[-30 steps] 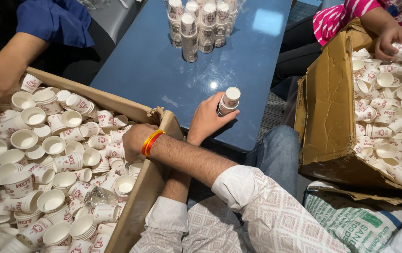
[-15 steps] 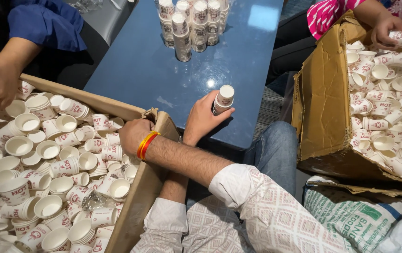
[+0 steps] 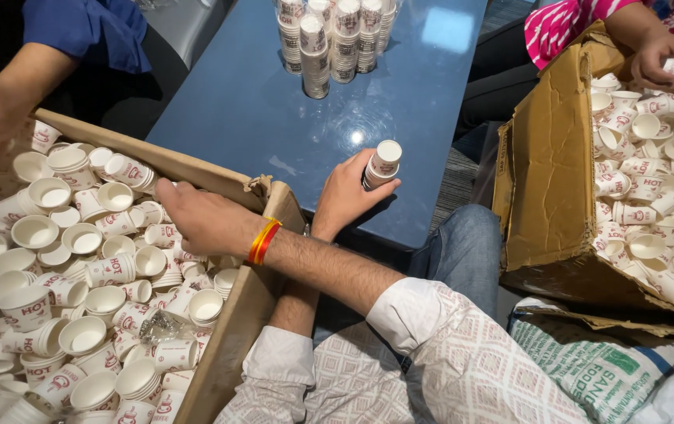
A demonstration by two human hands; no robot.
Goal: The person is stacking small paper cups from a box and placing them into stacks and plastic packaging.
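Closed around a short stack of cups (image 3: 382, 164), the left hand (image 3: 350, 196) keeps it upright on the blue table (image 3: 258, 118), thumb on one side and fingers on the other. The right hand (image 3: 207, 218) crosses over the left forearm into the big cardboard box (image 3: 231, 177). Its fingers are stretched toward the loose cups (image 3: 93, 259), but I cannot tell whether they have pinched one.

As I judge it, the work goes best if the stack stays vertical with its open mouth clear. The right hand should take a single cup by the rim, not a nested pair, and lift it clear of the box wall.

The nearest cup (image 3: 127, 168) lies on its side just beyond the right fingertips, close to the box's far wall. The held stack stands well apart from it, across the box corner, near the table's front edge.
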